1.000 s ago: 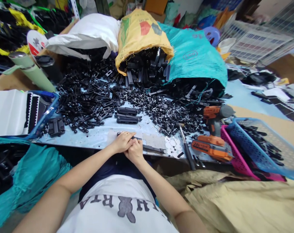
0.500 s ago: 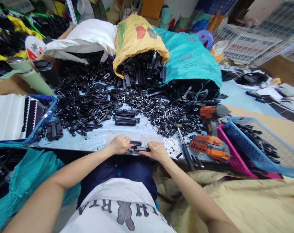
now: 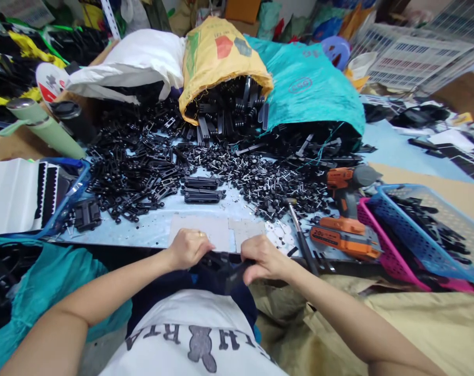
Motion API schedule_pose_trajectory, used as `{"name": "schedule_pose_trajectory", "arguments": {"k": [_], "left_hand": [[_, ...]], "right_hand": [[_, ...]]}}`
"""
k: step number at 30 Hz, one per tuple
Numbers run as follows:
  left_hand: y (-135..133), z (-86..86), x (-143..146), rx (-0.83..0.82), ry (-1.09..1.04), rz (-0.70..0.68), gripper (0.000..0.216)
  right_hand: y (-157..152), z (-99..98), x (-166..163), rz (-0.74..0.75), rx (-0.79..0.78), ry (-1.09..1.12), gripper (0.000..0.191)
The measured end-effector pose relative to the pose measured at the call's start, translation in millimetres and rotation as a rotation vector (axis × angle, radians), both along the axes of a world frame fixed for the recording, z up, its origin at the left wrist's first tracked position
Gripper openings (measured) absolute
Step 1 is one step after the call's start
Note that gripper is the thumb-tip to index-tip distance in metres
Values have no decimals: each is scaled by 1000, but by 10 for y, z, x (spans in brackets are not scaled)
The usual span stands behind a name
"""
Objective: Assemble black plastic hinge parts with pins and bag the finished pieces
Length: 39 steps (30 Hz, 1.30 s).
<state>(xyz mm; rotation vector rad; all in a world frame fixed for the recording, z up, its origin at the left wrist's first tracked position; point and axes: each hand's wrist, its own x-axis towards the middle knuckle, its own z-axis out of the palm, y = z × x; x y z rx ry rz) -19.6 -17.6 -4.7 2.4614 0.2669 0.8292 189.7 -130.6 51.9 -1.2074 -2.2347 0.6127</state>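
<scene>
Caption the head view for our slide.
Right hand grips a black part, left hand nearby, at a cluttered workbench.

Pale green cylindrical thermos with a metal cap [image 3: 60,137] is standing far left, just beside a black lidded tumbler [image 3: 74,121]. Flat round white-and-red disc [image 3: 51,82] is sitting near both. White slotted plastic crates [image 3: 421,58] are filling back right, purple round plastic piece [image 3: 336,52] showing left of them. Orange-brown cardboard box [image 3: 243,10] is sitting rear centre.
</scene>
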Motion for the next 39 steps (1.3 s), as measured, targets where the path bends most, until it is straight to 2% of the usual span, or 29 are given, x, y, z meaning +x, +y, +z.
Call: {"name": "schedule_pose_trajectory", "arguments": {"k": [2,3,4,5,7,9,10,12,14,16,19,22,24,26,29,33,36,39], "left_hand": [[-149,46,-33,-147,-40,-47,46],[-217,56,-30,-190,-48,-41,46],[-270,57,-11,-211,-47,-22,45],[-302,50,24,-217,-42,1,43],[-303,12,133,-218,-35,40,41],[-242,-55,255,-190,-27,112,43],[-200,-99,306,-145,-21,161,44],[-104,-200,370,-33,-14,253,46],[7,-301,387,123,11,301,53],[136,-380,387,280,105,292,59],[348,-430,437,463,327,267,49],[545,-409,571,463,479,311,43],[655,-373,654,424,527,357,41],[748,-330,667,380,518,387,39],[883,-260,487,280,439,547,38],[1092,-194,34,115,495,941,30],[1212,-192,-197,46,584,1007,25],[1256,-213,-261,15,545,1002,18]], "right_hand": [[-19,53,-201,136,-15,348,59],[-15,35,-328,160,2,516,57],[1,-16,-465,123,37,668,56],[32,-98,-602,23,88,797,54],[143,-326,-828,-288,203,971,51],[323,-569,-918,-590,275,1035,48],[438,-669,-891,-676,292,1008,46],[719,-788,-687,-733,303,819,39],[1065,-787,-328,-659,281,462,33],[1461,-695,79,-595,250,103,28],[2072,-523,526,-534,165,-406,28],[2572,-461,596,-438,72,-812,29],[2800,-494,481,-418,42,-921,26],[2945,-536,340,-441,33,-939,24],[3029,-504,272,-450,26,-953,23],[2885,-301,633,-457,116,-870,24],[2574,-257,1103,-708,287,-453,35],[2167,-375,1510,-1024,329,124,44]]}}
